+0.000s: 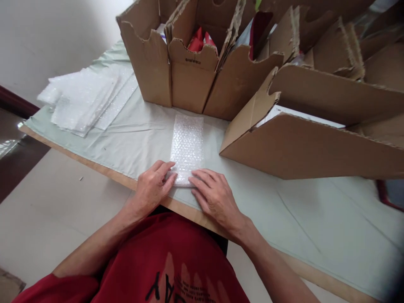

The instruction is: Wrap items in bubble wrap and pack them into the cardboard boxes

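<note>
A sheet of bubble wrap (187, 145) lies upright in view on the cloth-covered table, its near end folded over close to the table's front edge. My left hand (154, 183) is at the near left corner, with thumb and fingertips closed on the wrap's edge. My right hand (214, 195) rests at the near right corner, fingers slightly apart and fingertips touching the folded part. Whether anything lies inside the fold cannot be made out.
Several bubble wrap pieces (85, 99) lie piled at the table's left. Cardboard boxes (194, 84) stand along the back, with red items in one. A larger cardboard box (309, 145) holding white sheets stands to the right. The table's wooden edge (104, 168) runs along the front.
</note>
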`<state>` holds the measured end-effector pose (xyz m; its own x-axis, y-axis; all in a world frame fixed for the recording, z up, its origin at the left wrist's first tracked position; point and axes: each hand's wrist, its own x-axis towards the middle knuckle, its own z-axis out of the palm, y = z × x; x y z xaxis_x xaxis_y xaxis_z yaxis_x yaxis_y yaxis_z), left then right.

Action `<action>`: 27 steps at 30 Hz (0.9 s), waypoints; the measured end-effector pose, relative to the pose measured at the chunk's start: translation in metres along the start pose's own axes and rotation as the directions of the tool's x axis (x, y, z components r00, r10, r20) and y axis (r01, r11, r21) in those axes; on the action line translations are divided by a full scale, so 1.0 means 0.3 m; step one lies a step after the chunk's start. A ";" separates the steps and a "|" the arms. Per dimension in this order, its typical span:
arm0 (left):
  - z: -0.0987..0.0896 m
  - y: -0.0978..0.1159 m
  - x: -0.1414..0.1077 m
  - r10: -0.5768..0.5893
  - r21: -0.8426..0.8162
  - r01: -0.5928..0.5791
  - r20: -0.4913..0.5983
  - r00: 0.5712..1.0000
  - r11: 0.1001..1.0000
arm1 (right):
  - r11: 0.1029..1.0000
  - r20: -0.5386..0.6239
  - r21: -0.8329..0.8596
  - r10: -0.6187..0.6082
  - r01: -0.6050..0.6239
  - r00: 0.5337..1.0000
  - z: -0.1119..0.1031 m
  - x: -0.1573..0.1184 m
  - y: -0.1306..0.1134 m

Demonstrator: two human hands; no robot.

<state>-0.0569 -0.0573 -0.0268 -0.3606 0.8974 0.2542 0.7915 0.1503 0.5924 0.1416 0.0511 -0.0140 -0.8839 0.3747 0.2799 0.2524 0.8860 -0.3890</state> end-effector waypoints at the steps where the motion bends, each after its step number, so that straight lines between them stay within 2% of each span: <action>1: -0.007 0.002 -0.004 0.035 0.003 -0.035 -0.020 0.999 0.999 | 1.000 0.006 0.008 0.002 -0.002 1.000 -0.002 0.010 0.004; 3: -0.029 0.009 -0.022 0.139 -0.015 -0.139 -0.036 0.990 0.990 | 0.998 0.018 0.061 0.029 -0.030 0.999 -0.016 0.026 0.005; 6: -0.059 0.021 -0.055 0.262 -0.065 -0.260 0.023 0.965 0.963 | 0.975 0.128 0.193 0.088 -0.112 0.988 -0.049 0.036 -0.005; 8: -0.063 0.022 -0.061 0.266 -0.084 -0.261 0.051 0.963 0.962 | 0.954 0.192 0.243 0.128 -0.174 0.973 -0.062 0.035 -0.010; 9: -0.058 0.019 -0.055 0.255 -0.083 -0.250 0.051 0.966 0.965 | 0.952 0.185 0.237 0.149 -0.191 0.971 -0.062 0.032 -0.010; 12: -0.022 0.001 -0.006 0.219 -0.032 -0.218 0.026 0.975 0.975 | 0.977 0.018 0.110 0.181 -0.182 0.983 -0.049 0.024 0.000; 14: 0.004 -0.014 0.035 0.208 0.021 -0.208 0.017 0.978 0.978 | 0.992 -0.059 0.010 0.129 -0.129 0.990 -0.036 0.019 0.008; 17: 0.019 -0.022 0.063 0.209 0.072 -0.207 -0.030 0.977 0.976 | 0.998 0.005 -0.053 0.023 -0.023 1.000 -0.025 0.022 0.016; 19: 0.006 -0.014 0.045 0.248 0.056 -0.245 -0.063 0.967 0.968 | 1.000 0.030 -0.027 -0.005 0.006 1.000 -0.026 0.029 0.020; 21: -0.017 0.001 0.006 0.307 -0.001 -0.307 -0.047 0.951 0.952 | 0.998 0.025 0.064 0.023 -0.024 0.999 -0.036 0.033 0.022; 24: -0.043 0.019 -0.042 0.347 -0.105 -0.342 0.028 0.938 0.934 | 0.970 0.114 0.209 0.102 -0.124 0.988 -0.062 0.028 0.020; 26: -0.037 0.019 -0.041 0.320 -0.132 -0.311 0.048 0.946 0.941 | 0.968 0.131 0.194 0.134 -0.158 0.982 -0.075 0.019 0.014; 27: -0.027 0.016 -0.027 0.301 -0.123 -0.294 0.042 0.953 0.948 | 0.976 0.092 0.152 0.144 -0.157 0.985 -0.077 0.014 0.009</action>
<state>-0.0541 -0.0673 -0.0200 -0.0845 0.9174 0.3890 0.7956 -0.1729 0.5806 0.1476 0.0614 0.0065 -0.8709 0.4714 0.1392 0.3249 0.7645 -0.5567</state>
